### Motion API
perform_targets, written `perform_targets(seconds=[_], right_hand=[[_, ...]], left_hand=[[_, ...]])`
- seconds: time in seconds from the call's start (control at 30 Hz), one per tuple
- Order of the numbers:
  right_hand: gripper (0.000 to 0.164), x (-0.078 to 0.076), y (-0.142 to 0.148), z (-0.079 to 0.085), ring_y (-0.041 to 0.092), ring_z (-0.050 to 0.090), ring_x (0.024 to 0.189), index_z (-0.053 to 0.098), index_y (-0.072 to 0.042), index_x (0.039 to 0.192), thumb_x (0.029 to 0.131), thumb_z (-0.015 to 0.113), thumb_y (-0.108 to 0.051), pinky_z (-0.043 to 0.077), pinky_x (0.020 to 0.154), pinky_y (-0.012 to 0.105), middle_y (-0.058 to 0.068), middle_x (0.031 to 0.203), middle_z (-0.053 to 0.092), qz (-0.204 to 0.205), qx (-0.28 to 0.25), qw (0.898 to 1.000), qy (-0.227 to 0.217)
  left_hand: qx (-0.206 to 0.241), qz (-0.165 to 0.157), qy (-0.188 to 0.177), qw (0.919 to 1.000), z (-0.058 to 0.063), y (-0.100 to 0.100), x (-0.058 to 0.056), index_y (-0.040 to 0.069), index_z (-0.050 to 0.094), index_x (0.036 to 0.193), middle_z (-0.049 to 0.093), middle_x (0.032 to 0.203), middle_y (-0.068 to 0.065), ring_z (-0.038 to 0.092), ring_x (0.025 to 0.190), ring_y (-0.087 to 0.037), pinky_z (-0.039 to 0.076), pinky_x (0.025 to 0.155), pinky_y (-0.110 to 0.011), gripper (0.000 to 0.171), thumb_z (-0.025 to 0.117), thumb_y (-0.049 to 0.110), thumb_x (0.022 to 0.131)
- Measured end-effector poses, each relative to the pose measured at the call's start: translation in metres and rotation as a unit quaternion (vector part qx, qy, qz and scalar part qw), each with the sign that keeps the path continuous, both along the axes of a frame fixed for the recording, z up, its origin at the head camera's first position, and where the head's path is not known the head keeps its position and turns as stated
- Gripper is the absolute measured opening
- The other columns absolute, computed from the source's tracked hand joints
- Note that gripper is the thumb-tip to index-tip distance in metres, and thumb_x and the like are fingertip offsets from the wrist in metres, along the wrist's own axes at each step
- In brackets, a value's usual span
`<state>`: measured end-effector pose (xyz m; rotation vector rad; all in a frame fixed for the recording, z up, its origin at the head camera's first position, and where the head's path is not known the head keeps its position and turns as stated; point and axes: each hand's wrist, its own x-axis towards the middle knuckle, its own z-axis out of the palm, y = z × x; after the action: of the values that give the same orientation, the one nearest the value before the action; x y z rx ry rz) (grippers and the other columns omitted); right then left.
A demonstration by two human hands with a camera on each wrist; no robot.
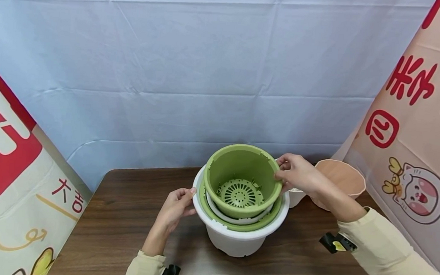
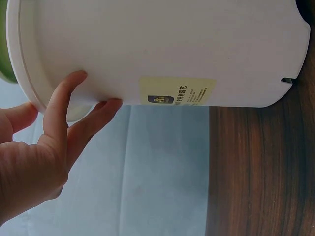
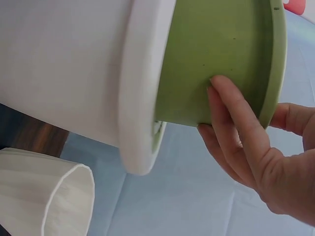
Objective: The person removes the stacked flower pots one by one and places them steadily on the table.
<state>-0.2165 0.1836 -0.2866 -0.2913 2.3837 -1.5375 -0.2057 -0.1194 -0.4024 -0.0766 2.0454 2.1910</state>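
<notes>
A stack of nested plant pots stands on the wooden table in the head view. Outermost is a large white pot [image 1: 235, 241], with a green pot rim [image 1: 243, 228] and a white pot rim [image 1: 216, 212] inside it. The top green pot [image 1: 223, 171], with a slotted base, sits tilted and raised above the others. My right hand [image 1: 298, 172] pinches its rim, thumb inside and fingers along the outer wall [image 3: 197, 69]. With thumb and fingers, my left hand [image 1: 174, 206] grips the large white pot's rim; a yellow label [image 2: 177, 91] shows on that pot's side.
A small white pot [image 1: 296, 196] stands just behind the stack to the right, partly hidden by my right hand. Farther right is a peach pot [image 1: 341, 177]. A pale blue cloth [image 1: 193, 69] hangs behind the table [image 1: 133, 216], and printed banners flank both sides.
</notes>
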Motion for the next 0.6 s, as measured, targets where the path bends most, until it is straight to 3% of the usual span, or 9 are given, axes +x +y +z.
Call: perform_targets(seconds=[0.6], right_hand=[[0.037, 0.007, 0.005, 0.023, 0.024, 0.063, 0.067, 0.033, 0.02, 0.118, 0.087, 0.046, 0.007, 0.056, 0.064, 0.036, 0.026, 0.096, 0.054, 0.007, 0.018, 1.0, -0.001]], left_hand=[[-0.006, -0.003, 0.001, 1.0, 0.0, 0.0, 0.0, -0.008, 0.053, 0.096, 0.058, 0.091, -0.011, 0.061, 0.086, -0.016, 0.054, 0.063, -0.023, 0.028, 0.051, 0.02, 0.095]])
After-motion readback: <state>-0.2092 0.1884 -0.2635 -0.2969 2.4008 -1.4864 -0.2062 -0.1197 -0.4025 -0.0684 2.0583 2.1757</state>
